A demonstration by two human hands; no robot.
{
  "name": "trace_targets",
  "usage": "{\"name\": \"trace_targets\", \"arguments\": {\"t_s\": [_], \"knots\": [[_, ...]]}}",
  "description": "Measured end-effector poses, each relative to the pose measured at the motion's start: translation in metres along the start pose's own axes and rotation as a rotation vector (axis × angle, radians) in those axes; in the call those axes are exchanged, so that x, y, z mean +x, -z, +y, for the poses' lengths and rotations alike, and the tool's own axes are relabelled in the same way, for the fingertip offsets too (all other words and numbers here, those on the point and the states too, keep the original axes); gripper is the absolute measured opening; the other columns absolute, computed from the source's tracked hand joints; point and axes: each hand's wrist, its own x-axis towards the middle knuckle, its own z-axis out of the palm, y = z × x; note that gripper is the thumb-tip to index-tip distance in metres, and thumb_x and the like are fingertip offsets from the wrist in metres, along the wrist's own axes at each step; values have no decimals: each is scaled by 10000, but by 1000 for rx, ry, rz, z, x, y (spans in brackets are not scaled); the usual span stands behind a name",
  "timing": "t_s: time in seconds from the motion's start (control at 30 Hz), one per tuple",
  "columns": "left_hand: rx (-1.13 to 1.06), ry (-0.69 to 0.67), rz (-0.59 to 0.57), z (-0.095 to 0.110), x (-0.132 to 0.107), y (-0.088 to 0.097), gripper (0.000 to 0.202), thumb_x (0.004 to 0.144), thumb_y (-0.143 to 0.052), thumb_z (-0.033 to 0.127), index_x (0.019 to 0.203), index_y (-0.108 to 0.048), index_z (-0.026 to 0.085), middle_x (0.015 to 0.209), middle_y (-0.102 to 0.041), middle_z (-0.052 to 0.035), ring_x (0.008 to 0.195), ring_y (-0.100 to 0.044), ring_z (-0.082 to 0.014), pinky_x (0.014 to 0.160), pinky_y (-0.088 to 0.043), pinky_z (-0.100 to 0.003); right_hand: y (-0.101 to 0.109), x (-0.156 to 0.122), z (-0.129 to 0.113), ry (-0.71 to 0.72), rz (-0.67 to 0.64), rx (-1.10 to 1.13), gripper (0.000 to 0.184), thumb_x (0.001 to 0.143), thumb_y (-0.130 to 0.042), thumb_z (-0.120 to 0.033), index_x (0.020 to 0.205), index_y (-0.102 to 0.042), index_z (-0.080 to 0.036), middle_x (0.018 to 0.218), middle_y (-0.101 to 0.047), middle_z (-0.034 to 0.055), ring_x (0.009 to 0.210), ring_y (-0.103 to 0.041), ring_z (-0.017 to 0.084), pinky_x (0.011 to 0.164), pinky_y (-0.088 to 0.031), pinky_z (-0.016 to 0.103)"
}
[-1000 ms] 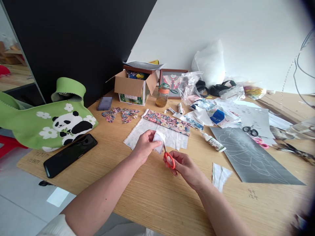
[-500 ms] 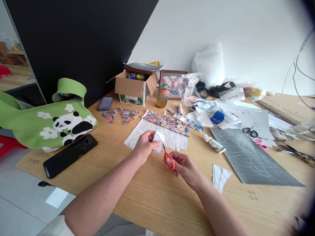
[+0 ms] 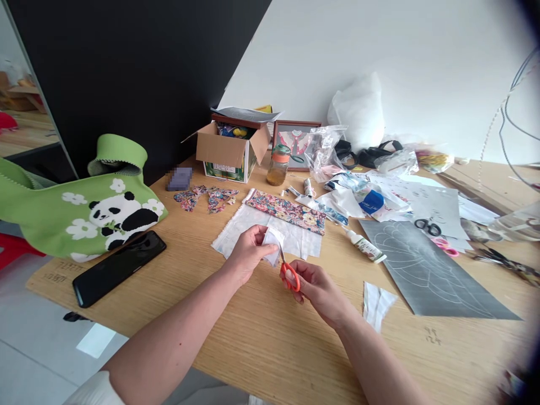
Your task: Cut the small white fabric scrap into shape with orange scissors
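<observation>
Between the thumb and fingers of my left hand (image 3: pixel 250 252) is a small white piece of fabric (image 3: pixel 273 238), pinched at its left side. My right hand (image 3: pixel 314 284) grips orange-handled scissors (image 3: pixel 291 275), whose blades point up and touch the right edge of that piece. Whether the blades are parted I cannot tell. Just behind both hands lies a larger white cloth (image 3: pixel 236 232), with a folded strip of floral fabric (image 3: pixel 287 211) along its far side. A white fabric scrap (image 3: pixel 377 304) rests on the table right of my right hand.
Left are a black phone (image 3: pixel 120 269) and a green panda bag (image 3: pixel 84 208). Floral cutouts (image 3: pixel 217 199), an open carton (image 3: pixel 228 152) and a lidded jar (image 3: pixel 278 166) stand behind. To the right lie a glue bottle (image 3: pixel 367 247), a grey patterned sheet (image 3: pixel 434 275) and black-handled scissors (image 3: pixel 428 226).
Both hands, the white piece and the scissors keep nearly the same places. The whole view has shifted very slightly.
</observation>
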Motion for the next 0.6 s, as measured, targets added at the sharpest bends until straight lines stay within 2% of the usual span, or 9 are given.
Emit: {"name": "trace_targets", "arguments": {"t_s": [0.6], "knots": [[-7, 3, 13, 0, 0, -1, 433, 514, -769, 240, 885, -567, 141, 710, -619, -4, 576, -537, -105, 554, -429, -223, -1, 0, 0, 2, 31, -29, 430, 753, -711, -564, 702, -537, -174, 646, -466, -28, 534, -351, 86, 485, -305, 232]]}}
